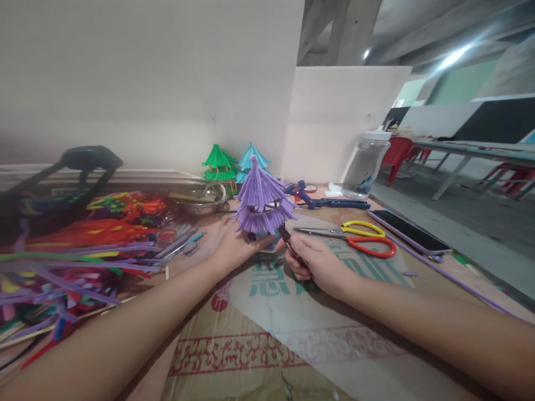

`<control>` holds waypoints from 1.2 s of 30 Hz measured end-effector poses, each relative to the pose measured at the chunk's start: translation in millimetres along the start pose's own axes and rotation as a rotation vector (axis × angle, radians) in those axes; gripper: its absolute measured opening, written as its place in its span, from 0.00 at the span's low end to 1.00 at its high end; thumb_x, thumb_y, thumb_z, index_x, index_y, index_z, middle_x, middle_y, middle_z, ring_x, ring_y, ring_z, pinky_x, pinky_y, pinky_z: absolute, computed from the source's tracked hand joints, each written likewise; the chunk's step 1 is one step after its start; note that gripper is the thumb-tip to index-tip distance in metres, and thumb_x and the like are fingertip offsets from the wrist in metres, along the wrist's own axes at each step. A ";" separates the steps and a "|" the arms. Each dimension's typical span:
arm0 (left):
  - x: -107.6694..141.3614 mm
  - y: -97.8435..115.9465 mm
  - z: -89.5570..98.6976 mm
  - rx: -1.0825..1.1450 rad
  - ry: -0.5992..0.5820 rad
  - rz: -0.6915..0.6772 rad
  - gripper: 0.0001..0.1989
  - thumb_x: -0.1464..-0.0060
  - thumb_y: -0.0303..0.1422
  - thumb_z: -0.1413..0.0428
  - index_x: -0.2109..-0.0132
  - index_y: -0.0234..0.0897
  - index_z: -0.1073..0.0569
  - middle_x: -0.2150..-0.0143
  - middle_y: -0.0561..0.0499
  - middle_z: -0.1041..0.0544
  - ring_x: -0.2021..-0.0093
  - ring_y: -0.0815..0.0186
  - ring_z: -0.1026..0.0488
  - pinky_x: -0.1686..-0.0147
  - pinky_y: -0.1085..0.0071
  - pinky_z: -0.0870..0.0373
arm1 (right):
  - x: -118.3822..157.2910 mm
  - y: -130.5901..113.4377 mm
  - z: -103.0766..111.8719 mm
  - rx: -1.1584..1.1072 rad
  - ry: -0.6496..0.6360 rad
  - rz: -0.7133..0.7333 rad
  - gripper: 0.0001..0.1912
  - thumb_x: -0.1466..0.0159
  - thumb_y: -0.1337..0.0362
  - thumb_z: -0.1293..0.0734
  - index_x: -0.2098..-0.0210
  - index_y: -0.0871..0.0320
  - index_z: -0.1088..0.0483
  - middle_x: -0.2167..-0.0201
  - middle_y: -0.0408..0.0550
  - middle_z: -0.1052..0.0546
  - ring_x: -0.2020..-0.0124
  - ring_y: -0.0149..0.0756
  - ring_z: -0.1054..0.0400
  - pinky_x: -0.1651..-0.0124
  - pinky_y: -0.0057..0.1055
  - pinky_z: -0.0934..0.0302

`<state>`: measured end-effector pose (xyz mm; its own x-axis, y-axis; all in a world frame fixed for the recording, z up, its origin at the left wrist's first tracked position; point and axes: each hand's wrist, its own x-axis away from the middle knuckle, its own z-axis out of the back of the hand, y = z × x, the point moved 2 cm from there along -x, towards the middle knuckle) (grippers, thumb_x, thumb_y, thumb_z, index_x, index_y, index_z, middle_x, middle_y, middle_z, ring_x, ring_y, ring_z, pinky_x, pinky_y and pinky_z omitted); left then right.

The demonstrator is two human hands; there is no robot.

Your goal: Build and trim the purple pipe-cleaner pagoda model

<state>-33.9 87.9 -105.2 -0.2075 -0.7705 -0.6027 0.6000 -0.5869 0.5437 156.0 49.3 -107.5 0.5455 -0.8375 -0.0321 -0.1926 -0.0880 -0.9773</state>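
Observation:
A two-tiered purple pavilion model point(261, 195) made of pipe cleaners stands upright in the middle of the table. My left hand point(236, 245) grips it low down, the thumb across the front of its base; the other fingers are mostly hidden behind. In my closed right hand point(313, 259) is a pair of dark-handled pliers point(286, 236), whose tip reaches the right edge of the lower purple roof. Whether the jaws touch a strand I cannot tell. Just right of this hand lie scissors point(363, 239) with one yellow and one red handle.
Green point(217, 161) and blue pavilion models point(253, 153) stand behind. Pipe cleaners point(83, 250) pile up at left, near a glass bowl point(198, 197) and pens point(178, 245). A glue gun point(305, 195), water bottle point(365, 167) and phone point(409, 231) are at right.

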 end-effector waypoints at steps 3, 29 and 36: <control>-0.3 -1.1 -0.3 0.010 -0.004 -0.011 0.19 0.48 0.45 0.38 0.53 0.38 0.26 0.54 0.48 0.21 0.53 0.57 0.26 0.48 0.60 0.29 | -0.1 -0.4 0.0 -0.001 0.012 -0.003 0.23 0.40 0.44 0.32 0.62 0.58 0.34 0.81 0.34 0.43 0.84 0.21 0.55 0.81 0.22 0.64; -1.5 8.4 4.2 0.038 -0.014 0.013 0.22 0.48 0.40 0.37 0.47 0.39 0.26 0.47 0.47 0.22 0.45 0.55 0.27 0.40 0.57 0.32 | -0.1 -2.2 0.3 0.237 0.101 0.021 0.22 0.39 0.42 0.34 0.65 0.55 0.38 0.80 0.37 0.42 0.82 0.25 0.53 0.81 0.26 0.61; -1.0 6.4 1.6 0.043 -0.021 -0.006 0.20 0.47 0.42 0.38 0.50 0.39 0.26 0.49 0.48 0.21 0.47 0.59 0.26 0.43 0.61 0.31 | 0.6 -5.0 -3.5 0.195 0.057 0.016 0.24 0.41 0.41 0.33 0.62 0.57 0.37 0.81 0.34 0.44 0.83 0.23 0.55 0.81 0.24 0.62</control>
<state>-31.1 84.5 -100.2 -0.2276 -0.7716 -0.5941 0.5651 -0.6015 0.5647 154.4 47.4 -101.9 0.4958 -0.8674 -0.0417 -0.0361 0.0274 -0.9990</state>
